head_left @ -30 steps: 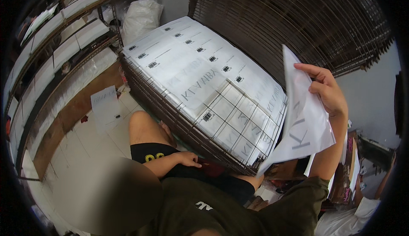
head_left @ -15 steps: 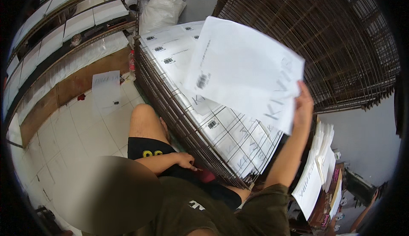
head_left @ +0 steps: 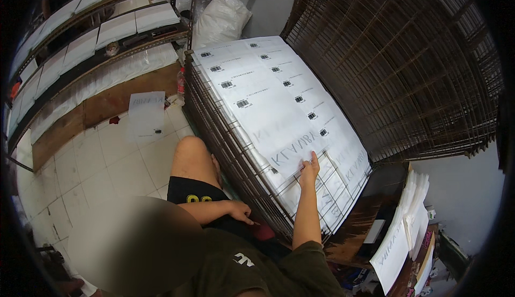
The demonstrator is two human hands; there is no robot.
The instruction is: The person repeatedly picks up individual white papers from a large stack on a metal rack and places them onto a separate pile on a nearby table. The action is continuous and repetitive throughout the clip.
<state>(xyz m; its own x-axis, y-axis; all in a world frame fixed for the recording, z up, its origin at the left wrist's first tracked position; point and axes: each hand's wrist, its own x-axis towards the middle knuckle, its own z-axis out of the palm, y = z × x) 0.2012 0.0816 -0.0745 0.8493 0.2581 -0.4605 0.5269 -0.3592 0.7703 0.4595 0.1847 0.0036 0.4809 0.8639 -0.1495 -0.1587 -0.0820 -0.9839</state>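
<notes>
In front of me a wire rack [head_left: 335, 187] holds rows of overlapping white printed sheets, each with a small dark barcode block. A white sheet [head_left: 289, 153] with large grey lettering lies over the near part of these rows. At its near right corner is my right hand [head_left: 308, 172], the thumb and index finger closed on the sheet's edge. My left hand [head_left: 239, 210] rests on my lap, holding nothing that I can see, its fingers loosely stretched. Beside it lies a small red thing [head_left: 263, 231], too unclear to name.
A stack of hinged wire racks [head_left: 381, 66] stands raised behind this one. Shelves with white paper stacks [head_left: 117, 29] run along the left. A loose sheet [head_left: 146, 116] lies on the tiled floor, near a bottle [head_left: 181, 81]. More sheets [head_left: 403, 235] hang at the right.
My right hand has come down and left with the sheet, which was held up above the rack and now lies on it. My left hand stays on my lap.
</notes>
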